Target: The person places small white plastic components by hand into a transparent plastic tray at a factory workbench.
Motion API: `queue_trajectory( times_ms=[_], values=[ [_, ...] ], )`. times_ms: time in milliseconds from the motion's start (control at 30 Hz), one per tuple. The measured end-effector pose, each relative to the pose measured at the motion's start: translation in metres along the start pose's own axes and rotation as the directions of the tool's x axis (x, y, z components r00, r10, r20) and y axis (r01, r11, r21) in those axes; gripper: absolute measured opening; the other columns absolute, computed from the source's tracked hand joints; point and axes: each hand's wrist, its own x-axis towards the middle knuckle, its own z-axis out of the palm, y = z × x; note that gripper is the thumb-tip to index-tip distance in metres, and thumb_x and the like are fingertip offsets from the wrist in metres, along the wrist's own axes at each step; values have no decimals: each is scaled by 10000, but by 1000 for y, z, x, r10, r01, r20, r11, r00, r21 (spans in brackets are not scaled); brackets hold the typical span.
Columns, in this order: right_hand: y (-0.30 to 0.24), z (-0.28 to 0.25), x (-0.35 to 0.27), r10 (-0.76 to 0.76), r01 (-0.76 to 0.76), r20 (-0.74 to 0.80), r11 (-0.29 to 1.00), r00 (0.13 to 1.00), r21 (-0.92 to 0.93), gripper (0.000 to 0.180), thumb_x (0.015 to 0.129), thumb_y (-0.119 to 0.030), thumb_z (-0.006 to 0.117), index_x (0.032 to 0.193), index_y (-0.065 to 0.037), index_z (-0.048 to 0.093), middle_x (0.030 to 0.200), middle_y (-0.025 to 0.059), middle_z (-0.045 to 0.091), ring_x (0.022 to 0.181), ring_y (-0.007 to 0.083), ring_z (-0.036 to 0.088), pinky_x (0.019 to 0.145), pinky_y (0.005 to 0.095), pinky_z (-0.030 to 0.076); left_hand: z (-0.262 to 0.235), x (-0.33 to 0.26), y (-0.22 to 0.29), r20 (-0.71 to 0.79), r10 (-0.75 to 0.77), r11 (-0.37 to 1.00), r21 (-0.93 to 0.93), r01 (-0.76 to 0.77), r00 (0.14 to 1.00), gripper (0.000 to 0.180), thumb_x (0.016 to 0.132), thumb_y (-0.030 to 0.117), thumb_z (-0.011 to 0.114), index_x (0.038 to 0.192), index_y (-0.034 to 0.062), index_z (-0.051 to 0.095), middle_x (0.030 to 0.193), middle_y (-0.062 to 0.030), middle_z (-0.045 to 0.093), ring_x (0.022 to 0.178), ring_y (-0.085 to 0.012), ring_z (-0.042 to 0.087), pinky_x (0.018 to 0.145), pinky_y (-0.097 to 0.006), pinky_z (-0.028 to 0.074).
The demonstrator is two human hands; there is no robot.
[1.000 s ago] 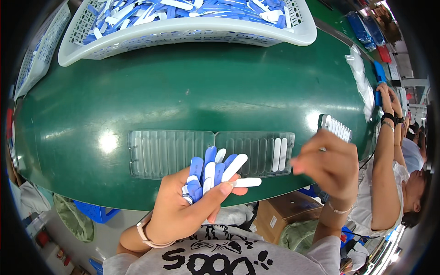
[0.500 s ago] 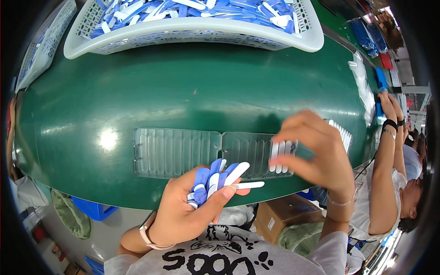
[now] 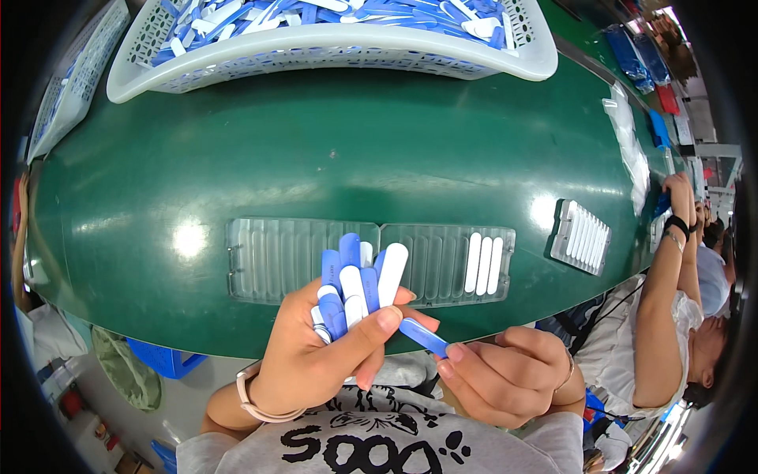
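My left hand [image 3: 328, 347] is closed round a bunch of flat blue and white sticks [image 3: 355, 288] with rounded ends, fanned upward over the table's near edge. Just to its right, my right hand [image 3: 505, 375] pinches one blue-and-white stick [image 3: 424, 337] by its lower end; the upper end meets the fingertips of my left hand. Behind the hands lies an opened clear plastic case [image 3: 426, 265] with long rounded slots. Three white sticks [image 3: 483, 265] lie side by side in slots at its right end. The bunch partly hides the case's middle.
A white perforated basket [image 3: 332, 55] heaped with blue and white sticks stands at the back, another basket [image 3: 79, 87] at far left. To the right lie a filled case [image 3: 582, 237] and clear plastic bags [image 3: 626, 150]. A co-worker's arms [image 3: 671, 253] reach in beyond.
My right hand has drawn back from the case's right end to beside my left hand and now pinches a stick. The bunch in my left hand has turned more upright.
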Motion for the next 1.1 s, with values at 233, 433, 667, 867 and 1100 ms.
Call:
queue_trajectory(
  times_ms=[233,433,667,867,1100],
  values=[
    [13,0,7,48,-54,51,992,998,114,166,683,-96,731,830,-119,657,850,-22,656,719,122,578,591,265,444,0,0,11,-8,-138,989,53,138,990,169,914,80,516,1020,-44,559,746,-202,651,513,-130,602,407,-214,396],
    [47,-3,23,654,-727,324,577,684,372,96,736,20,674,807,-40,652,772,65,634,652,184,581,606,288,457,3,1,11,125,-253,966,78,245,959,241,928,94,526,1115,-59,518,880,-126,671,480,-36,477,443,-185,388],
    [75,8,28,486,-652,469,694,737,306,160,671,-27,737,815,-24,667,795,66,570,708,208,542,611,300,425,-5,2,13,122,-253,965,-37,259,960,321,967,177,457,1205,-39,464,933,-154,657,467,-41,446,437,-183,350],
    [79,13,36,478,-630,493,750,727,203,283,648,-90,764,906,-50,654,847,61,560,781,241,526,671,342,425,-4,0,11,105,-252,967,-20,255,962,253,956,154,480,1138,-21,476,912,-129,663,468,-34,451,443,-181,361],
    [47,8,51,579,-732,457,443,675,518,329,593,-89,806,885,-49,660,804,79,659,656,180,554,592,281,408,-7,1,7,165,-191,975,141,169,968,188,943,57,449,1119,-7,471,916,-235,653,448,-55,464,426,-196,387]
  ],
)
